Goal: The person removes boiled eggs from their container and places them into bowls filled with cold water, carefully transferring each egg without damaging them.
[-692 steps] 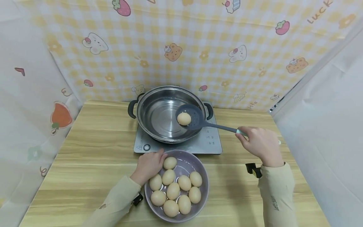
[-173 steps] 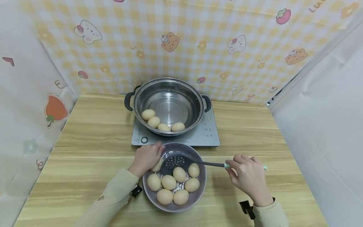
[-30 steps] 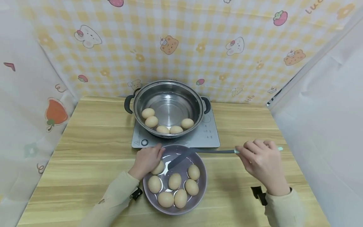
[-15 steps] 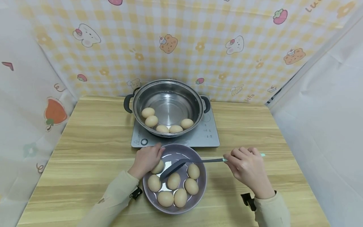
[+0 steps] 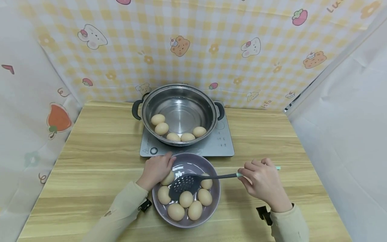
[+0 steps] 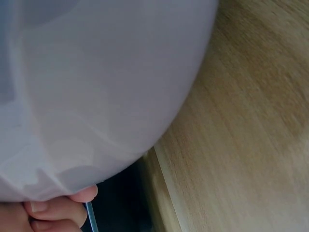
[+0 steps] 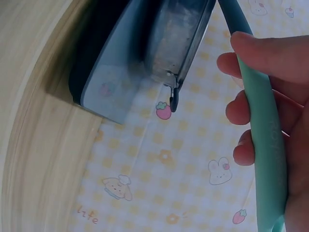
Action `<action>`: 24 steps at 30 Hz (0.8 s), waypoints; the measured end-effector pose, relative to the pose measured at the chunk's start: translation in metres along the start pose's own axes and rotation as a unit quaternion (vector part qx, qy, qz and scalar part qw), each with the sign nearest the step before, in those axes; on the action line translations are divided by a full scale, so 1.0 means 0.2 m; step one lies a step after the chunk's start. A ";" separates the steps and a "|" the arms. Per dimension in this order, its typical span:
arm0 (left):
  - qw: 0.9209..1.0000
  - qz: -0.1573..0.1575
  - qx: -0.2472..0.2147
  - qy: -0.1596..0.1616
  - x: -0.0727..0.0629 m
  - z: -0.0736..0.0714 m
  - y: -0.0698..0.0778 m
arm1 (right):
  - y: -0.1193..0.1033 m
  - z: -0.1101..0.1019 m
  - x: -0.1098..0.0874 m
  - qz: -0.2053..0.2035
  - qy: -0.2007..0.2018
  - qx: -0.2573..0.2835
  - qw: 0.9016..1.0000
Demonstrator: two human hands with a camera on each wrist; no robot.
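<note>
Just now, in the head view, the dark-grey perforated skimmer (image 5: pixel 193 179) had swung from edge-on to showing its holed face inside the round, glossy mauve bowl (image 5: pixel 193 163), nudging one smooth beige egg (image 5: pixel 186 199) nearer the bowl's near side; its head sat among the eggs but bore none, so the count stood at seven in the bowl, five in the round stainless-steel pot (image 5: pixel 181 114) beyond the bowl. Right of the bowl, the right hand (image 5: pixel 263 183) gripped the skimmer; the left hand (image 5: pixel 155 170) held the bowl's far-left rim.

In the left wrist view, bent fingers (image 6: pixel 58 210) met the bowl's sleek, curved wall beside the grained wooden counter (image 6: pixel 241 121).

In the right wrist view, fingers (image 7: pixel 239 107) wrapped the skimmer's smooth mint-green handle (image 7: pixel 264 125).
</note>
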State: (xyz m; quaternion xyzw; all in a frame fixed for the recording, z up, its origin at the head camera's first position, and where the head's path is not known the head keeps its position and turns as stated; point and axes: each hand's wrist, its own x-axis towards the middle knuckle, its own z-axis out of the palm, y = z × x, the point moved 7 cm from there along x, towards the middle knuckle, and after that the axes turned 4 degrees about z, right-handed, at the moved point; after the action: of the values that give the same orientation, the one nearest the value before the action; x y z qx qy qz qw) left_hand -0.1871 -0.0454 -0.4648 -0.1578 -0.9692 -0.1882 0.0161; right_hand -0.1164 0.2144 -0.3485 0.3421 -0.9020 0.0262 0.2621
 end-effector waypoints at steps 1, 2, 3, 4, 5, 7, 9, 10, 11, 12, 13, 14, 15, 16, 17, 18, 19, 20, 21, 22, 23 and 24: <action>1.000 0.000 0.001 -0.001 0.00 0.00 0.00 | 0.00 0.00 0.00 -0.001 -0.003 0.002 1.000; 1.000 -0.001 0.002 -0.002 0.00 0.00 0.00 | 0.00 0.00 0.00 -0.001 -0.005 0.004 1.000; 1.000 -0.001 0.002 -0.003 0.00 0.00 0.00 | 0.00 0.00 0.00 -0.002 -0.007 0.006 1.000; 1.000 -0.001 0.003 -0.004 0.00 0.01 0.00 | -0.01 0.01 0.00 -0.003 -0.009 0.007 1.000; 1.000 -0.001 0.002 -0.005 0.00 0.01 0.00 | -0.01 0.01 0.00 -0.003 -0.012 0.009 1.000; 1.000 -0.001 0.003 -0.007 0.00 0.01 0.00 | -0.01 0.01 0.00 -0.003 -0.021 0.009 1.000; 1.000 -0.001 0.003 -0.007 0.00 0.01 -0.01 | -0.01 0.02 0.00 -0.002 -0.032 0.008 0.999; 1.000 -0.001 0.004 -0.008 0.00 0.01 -0.01 | -0.01 0.02 0.00 -0.001 -0.037 0.007 0.999; 1.000 0.000 0.005 -0.006 0.00 0.01 -0.01 | -0.01 0.02 0.00 0.000 -0.043 0.006 0.999; 1.000 0.001 0.006 -0.005 0.00 0.01 -0.01 | -0.01 0.03 -0.01 0.001 -0.048 0.004 0.999; 1.000 0.002 0.006 -0.004 0.00 0.01 0.00 | -0.01 0.03 -0.01 0.003 -0.052 0.003 0.999; 1.000 0.003 0.006 -0.002 0.00 0.01 0.00 | 0.00 0.03 -0.01 0.004 -0.057 0.002 0.998; 1.000 0.004 0.006 -0.001 0.00 0.01 0.00 | 0.00 0.03 -0.01 0.006 -0.060 0.001 0.998; 1.000 0.005 0.006 -0.001 0.00 0.01 0.00 | 0.00 0.04 -0.01 0.006 -0.063 0.001 0.998; 1.000 0.006 0.005 0.000 0.00 0.00 0.00 | 0.00 0.04 -0.01 0.007 -0.065 0.001 0.998; 1.000 0.005 0.004 0.000 0.00 0.00 0.00 | 0.00 0.04 -0.01 0.009 -0.068 0.001 0.998; 1.000 0.006 0.003 0.000 0.00 0.00 0.00 | 0.00 0.04 -0.01 0.010 -0.071 0.002 0.997; 1.000 0.007 0.003 0.000 0.00 0.00 0.00 | 0.00 0.05 -0.01 0.012 -0.073 0.003 0.997; 1.000 0.007 0.002 0.000 0.00 0.00 0.00 | 0.00 0.05 -0.01 0.013 -0.076 0.003 0.997; 1.000 0.007 0.002 0.000 0.00 0.00 0.00 | 0.01 0.05 -0.01 0.015 -0.078 0.004 0.997; 1.000 0.008 0.002 0.001 0.00 0.00 0.00 | 0.01 0.05 -0.01 0.017 -0.080 0.004 0.997; 1.000 0.007 0.003 0.001 0.00 0.00 0.00 | 0.01 0.06 -0.01 0.019 -0.083 0.004 0.996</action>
State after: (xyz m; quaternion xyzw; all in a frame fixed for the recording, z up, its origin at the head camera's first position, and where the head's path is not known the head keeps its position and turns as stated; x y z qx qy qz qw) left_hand -0.1868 -0.0452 -0.4656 -0.1648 -0.9686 -0.1854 0.0190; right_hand -0.1209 0.2153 -0.3592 0.3273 -0.9267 0.0067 0.1845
